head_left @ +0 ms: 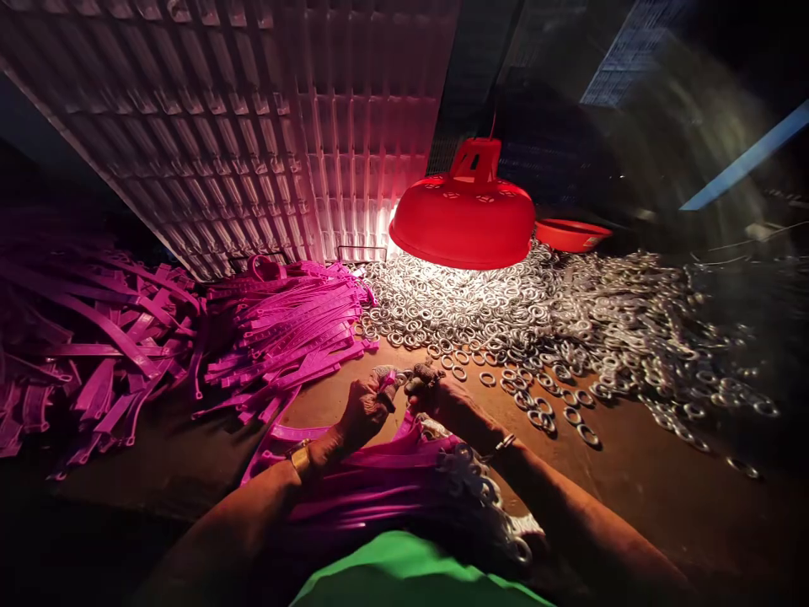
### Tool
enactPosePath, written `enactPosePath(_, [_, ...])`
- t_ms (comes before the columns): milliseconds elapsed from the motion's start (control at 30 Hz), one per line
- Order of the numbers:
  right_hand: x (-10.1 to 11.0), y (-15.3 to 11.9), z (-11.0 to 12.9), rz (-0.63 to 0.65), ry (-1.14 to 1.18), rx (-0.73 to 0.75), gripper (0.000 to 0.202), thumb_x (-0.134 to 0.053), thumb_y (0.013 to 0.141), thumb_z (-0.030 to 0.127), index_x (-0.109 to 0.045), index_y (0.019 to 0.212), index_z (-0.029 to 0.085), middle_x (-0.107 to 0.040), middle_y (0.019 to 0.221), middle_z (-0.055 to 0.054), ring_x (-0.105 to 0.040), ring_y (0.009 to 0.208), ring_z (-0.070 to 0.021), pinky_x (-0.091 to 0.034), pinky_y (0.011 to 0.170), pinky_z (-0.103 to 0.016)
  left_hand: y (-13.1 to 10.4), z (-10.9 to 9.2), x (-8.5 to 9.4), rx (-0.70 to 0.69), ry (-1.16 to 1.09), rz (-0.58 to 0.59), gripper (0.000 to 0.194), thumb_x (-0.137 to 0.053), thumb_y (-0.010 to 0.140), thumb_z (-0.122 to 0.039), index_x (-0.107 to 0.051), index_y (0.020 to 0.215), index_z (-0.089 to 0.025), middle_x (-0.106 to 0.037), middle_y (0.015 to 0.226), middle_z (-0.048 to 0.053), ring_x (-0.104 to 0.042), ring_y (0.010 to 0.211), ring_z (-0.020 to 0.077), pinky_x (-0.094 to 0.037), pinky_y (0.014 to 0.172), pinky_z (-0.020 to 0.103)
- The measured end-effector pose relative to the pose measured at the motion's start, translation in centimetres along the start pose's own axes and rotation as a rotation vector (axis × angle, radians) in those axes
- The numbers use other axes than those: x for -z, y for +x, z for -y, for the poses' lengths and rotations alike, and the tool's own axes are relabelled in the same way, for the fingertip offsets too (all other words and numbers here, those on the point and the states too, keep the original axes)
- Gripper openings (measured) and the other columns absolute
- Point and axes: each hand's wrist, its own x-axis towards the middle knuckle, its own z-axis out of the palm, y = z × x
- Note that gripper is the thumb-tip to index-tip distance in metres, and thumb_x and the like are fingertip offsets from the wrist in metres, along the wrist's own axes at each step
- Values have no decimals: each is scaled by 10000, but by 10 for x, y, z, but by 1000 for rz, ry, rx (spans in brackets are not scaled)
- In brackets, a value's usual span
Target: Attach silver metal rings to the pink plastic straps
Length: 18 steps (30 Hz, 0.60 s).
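Observation:
Both hands meet over the brown table, fingers closed and wrapped in dark, worn coverings. Pinched in my left hand (367, 403) is the end of a purple strap (388, 379). My right hand (442, 398) closes on a metal ring (404, 373) at the strap's end; the fingers hide most of it. Below the hands, close to my body, lies a bundle of purple straps (372, 485) with metal rings (484, 489) at its right end. Beyond my right hand spreads a large heap of loose silver rings (468, 303).
Loose purple straps pile up at the middle left (284, 324) and far left (120, 337). A red lamp (464, 215) hangs low over the rings, with a red bowl (572, 236) behind it. A ribbed panel (253, 126) stands at the back of the table (345, 375).

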Motion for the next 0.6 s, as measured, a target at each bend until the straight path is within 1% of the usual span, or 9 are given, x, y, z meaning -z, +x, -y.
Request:
enactPosePath(67, [-7, -3, 1, -60, -66, 43, 319, -647, 704, 441, -457, 808, 206, -533, 650, 21, -467, 517, -91, -405, 487, -212, 4, -2, -2, 91, -99, -16, 256, -510, 878, -380, -547, 735, -172, -443, 611, -41, -374, 556, 98, -334, 531, 227])
enactPosePath(167, [-13, -5, 1, -134, -260, 147, 240, -611, 726, 391, -486, 779, 194, -500, 631, 22, -411, 518, -87, -362, 475, -212, 7, -2, -3, 137, -93, -22, 250, -537, 857, -373, -519, 700, -179, -410, 594, -49, -337, 543, 95, -295, 525, 237])
enactPosePath(267, [-12, -5, 2, -130, -381, 187, 170, -561, 709, 348, -491, 735, 196, -456, 616, 21, -353, 524, -91, -330, 475, -220, 7, 1, -3, 147, 0, -32, 197, -562, 816, -292, -493, 663, -189, -431, 598, -40, -346, 553, 103, -274, 539, 254])
enactPosePath(367, [-9, -4, 0, -79, -433, 218, 143, -535, 708, 330, -496, 754, 200, -483, 686, 2, -373, 577, -103, -350, 517, -226, 6, 3, -4, 160, 75, -44, 180, -570, 762, -217, -458, 623, -201, -422, 575, -43, -331, 547, 109, -255, 548, 264])
enactPosePath(433, [-6, -4, -3, -73, -453, 190, 137, -521, 722, 331, -496, 767, 203, -489, 692, 0, -396, 585, -111, -360, 526, -229, 6, 2, -4, 177, 61, -38, 172, -559, 752, -218, -457, 615, -203, -401, 564, -47, -318, 545, 111, -247, 547, 268])
enactPosePath(500, [-3, -3, -6, -92, -489, 157, 129, -509, 727, 329, -492, 753, 203, -481, 663, 2, -406, 569, -117, -357, 514, -233, 7, 1, -2, 199, -65, 19, 157, -566, 734, -237, -470, 615, -199, -385, 575, -48, -305, 557, 109, -246, 546, 268])
enactPosePath(533, [-2, -2, -8, -108, -523, 166, 119, -504, 722, 319, -494, 745, 202, -478, 653, 1, -410, 564, -120, -353, 509, -236, 7, 1, 0, 209, -152, 59, 158, -576, 716, -247, -472, 608, -196, -383, 586, -47, -300, 566, 107, -252, 548, 265])
enactPosePath(600, [-1, 0, -10, -139, -649, 254, 78, -502, 704, 275, -504, 731, 201, -490, 655, -9, -425, 579, -132, -354, 528, -248, 8, 0, 5, 227, -298, 125, 171, -600, 672, -263, -473, 586, -189, -391, 599, -43, -302, 578, 100, -273, 549, 255])
